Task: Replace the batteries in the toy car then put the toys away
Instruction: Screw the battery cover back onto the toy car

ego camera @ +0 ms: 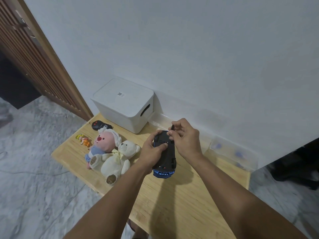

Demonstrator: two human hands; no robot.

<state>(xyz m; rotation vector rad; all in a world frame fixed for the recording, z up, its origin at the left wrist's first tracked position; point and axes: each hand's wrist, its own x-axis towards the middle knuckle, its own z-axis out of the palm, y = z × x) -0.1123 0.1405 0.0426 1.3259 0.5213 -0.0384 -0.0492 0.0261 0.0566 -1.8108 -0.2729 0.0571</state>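
The right hand [185, 138] pinched a thin dark tool [172, 127] between curled fingers [170, 133], its tip down against the car [165, 152]. The left hand [154, 150] gripped the car from the side, fingers curled over its far end and the thumb pressed flat on the underside.

The car lay upside down between the two hands, on or just above the bench [172, 204]; which, I could not tell. Its belly was matte black moulded plastic with small recesses, and the glossy blue body showed only as a rounded rim at the end nearest the person.

Just left of the left hand sat a cream bear [119, 159], fuzzy, with a pale ribbon bow, leaning on a pink plush [101, 144] in a white bonnet. Further left lay a small hard figurine [83, 139] in yellow and orange. Beyond the plush was a black remote [99, 125].

Beyond the fingers stood a white bin [124, 104], smooth plastic, rounded corners, lidded, with a slot handle. Right of the right hand sat a clear box [233, 152], holding blurred blue shapes.

The bench was pale wood with fine grain.
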